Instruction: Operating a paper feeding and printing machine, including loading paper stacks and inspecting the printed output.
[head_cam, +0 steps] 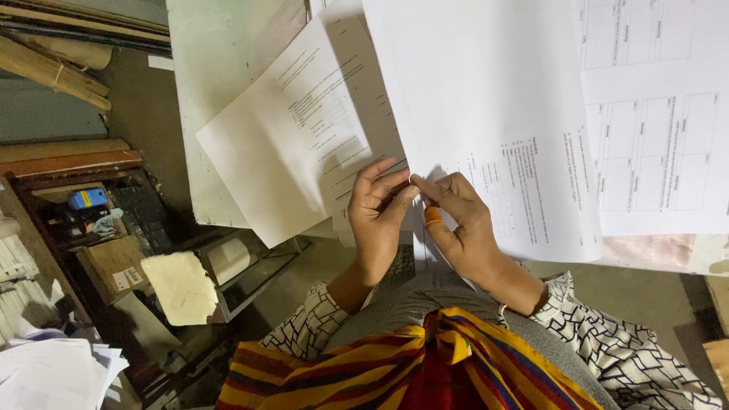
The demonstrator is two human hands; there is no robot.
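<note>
Printed white paper sheets (486,114) fan out from your hands toward twelve o'clock, over the pale tabletop (205,91). Your left hand (377,212) pinches the sheets' lower edge between thumb and fingers. Your right hand (459,224), an orange rubber cap (433,216) on its thumb, grips the same edge just beside it.

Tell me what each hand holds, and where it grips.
Both the left hand and right hand pinch the printed paper sheets at their near bottom edge.
</note>
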